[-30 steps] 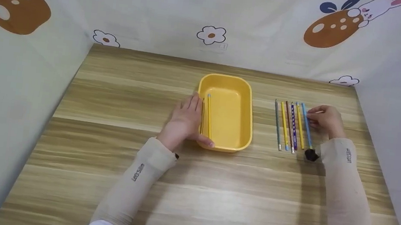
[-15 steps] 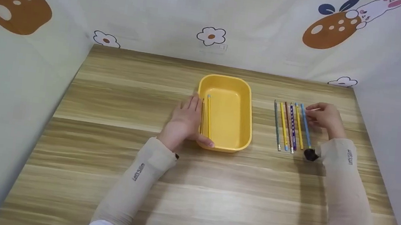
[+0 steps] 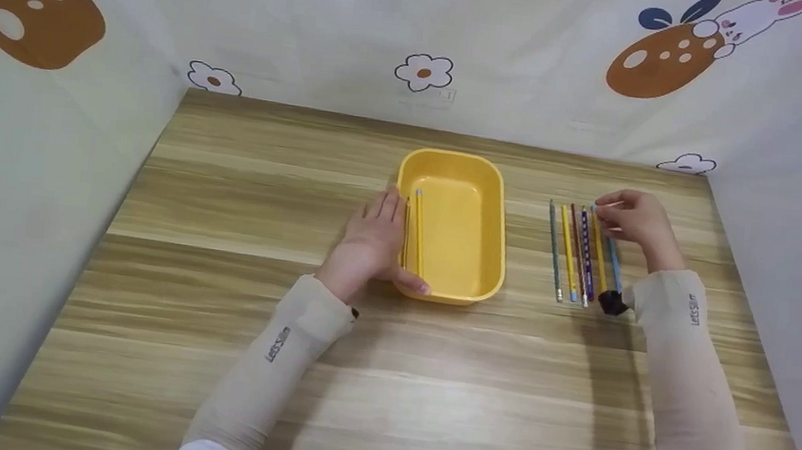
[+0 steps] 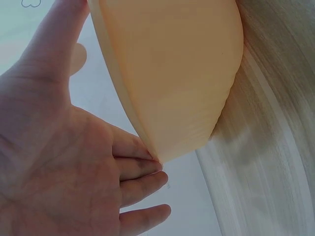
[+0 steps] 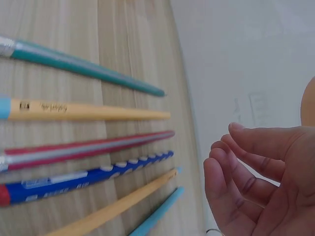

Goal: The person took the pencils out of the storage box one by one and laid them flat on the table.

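My left hand (image 3: 371, 240) rests against the left side of a yellow plastic tray (image 3: 501, 244), fingers straight along the rim and thumb by its near corner. The left wrist view shows fingertips touching the tray's rim (image 4: 115, 81). Inside the tray, a yellow pencil (image 3: 419, 234) and a darker, thin pencil lie along the left wall. My right hand (image 3: 639, 220) hovers over the far ends of a yellow pencil (image 3: 600, 263) and a light blue pencil (image 3: 615, 264). In the right wrist view its fingers (image 5: 214, 184) are loosely bent and hold nothing, apart from the pencils.
Left of the right hand lie a teal pencil (image 3: 555, 250), another yellow pencil (image 3: 568, 252), a dark red pencil (image 3: 578, 238) and a blue pencil with pale notches (image 5: 88, 181), roughly parallel. Patterned cloth walls (image 3: 332, 36) border the wooden table (image 3: 223, 197).
My right hand has moved left and slightly away from me, from beside the light blue pencil to above the pencils' far ends. My left hand and the tray stay put.
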`<state>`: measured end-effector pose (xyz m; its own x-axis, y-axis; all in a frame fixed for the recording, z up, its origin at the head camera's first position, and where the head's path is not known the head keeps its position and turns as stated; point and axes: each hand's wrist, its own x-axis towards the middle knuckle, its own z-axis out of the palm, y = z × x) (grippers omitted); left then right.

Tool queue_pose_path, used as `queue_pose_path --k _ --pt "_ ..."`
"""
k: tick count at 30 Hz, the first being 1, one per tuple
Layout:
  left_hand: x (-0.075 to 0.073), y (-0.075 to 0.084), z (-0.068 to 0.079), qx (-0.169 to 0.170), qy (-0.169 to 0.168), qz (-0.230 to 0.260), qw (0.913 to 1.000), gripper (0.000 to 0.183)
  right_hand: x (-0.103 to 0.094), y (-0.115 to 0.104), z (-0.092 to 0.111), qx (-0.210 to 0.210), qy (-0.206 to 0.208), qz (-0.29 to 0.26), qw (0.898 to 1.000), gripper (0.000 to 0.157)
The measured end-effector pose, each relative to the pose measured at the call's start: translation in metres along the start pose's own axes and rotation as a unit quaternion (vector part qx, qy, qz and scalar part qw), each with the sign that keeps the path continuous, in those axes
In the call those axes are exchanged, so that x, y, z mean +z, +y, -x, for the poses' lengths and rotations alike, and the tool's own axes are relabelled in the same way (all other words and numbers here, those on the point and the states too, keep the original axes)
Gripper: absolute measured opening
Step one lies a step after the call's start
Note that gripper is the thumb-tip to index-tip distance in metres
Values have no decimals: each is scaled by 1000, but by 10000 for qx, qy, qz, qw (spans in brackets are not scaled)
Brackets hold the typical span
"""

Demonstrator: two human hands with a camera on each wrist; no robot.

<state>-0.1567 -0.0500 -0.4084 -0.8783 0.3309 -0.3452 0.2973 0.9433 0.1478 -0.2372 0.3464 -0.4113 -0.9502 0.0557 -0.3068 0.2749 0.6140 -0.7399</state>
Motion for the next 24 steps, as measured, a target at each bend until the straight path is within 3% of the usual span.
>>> queue_pose_path --k 9,19,24 --pt "0 0 -1 -46 -62 38 10000 145 14 -22 1 -233 -115 40 9997 34" --pt "1 2 -3 -136 -117 40 9998 146 31 -47 2 -402 -372 -321 9980 36" --pt "1 0 -4 -106 -135 -9 9999 146 40 -59 1 -541 -443 -198 9974 32"
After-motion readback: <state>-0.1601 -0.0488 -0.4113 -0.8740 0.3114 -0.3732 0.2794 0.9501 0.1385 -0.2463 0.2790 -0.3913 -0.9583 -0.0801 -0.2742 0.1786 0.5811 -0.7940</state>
